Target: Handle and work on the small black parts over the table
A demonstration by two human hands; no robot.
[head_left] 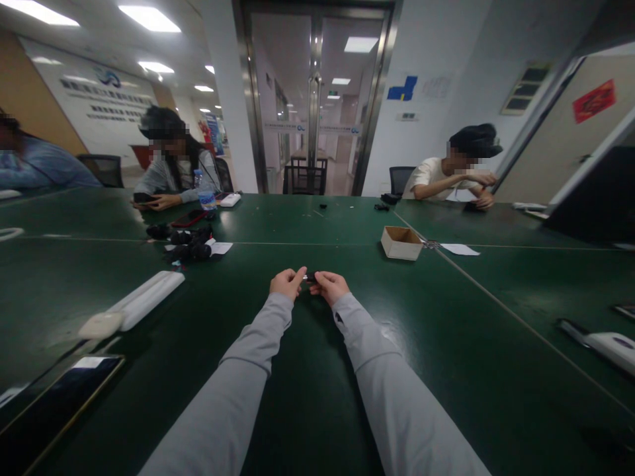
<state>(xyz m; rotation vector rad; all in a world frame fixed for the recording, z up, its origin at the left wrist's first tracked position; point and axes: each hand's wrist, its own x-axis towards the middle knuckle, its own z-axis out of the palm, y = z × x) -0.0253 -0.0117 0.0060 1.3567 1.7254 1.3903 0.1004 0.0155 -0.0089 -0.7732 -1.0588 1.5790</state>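
Note:
My left hand and my right hand meet over the dark green table, both arms in grey sleeves. Each hand pinches one end of a small dark object held between them; it is too small to name. The fingers of both hands are curled closed around it. An open cardboard box stands beyond my right hand, a little to the right.
A white power strip and a dark phone lie at left. A pile of small black parts sits further back left. Three other people sit at the far side. Another white device lies at right.

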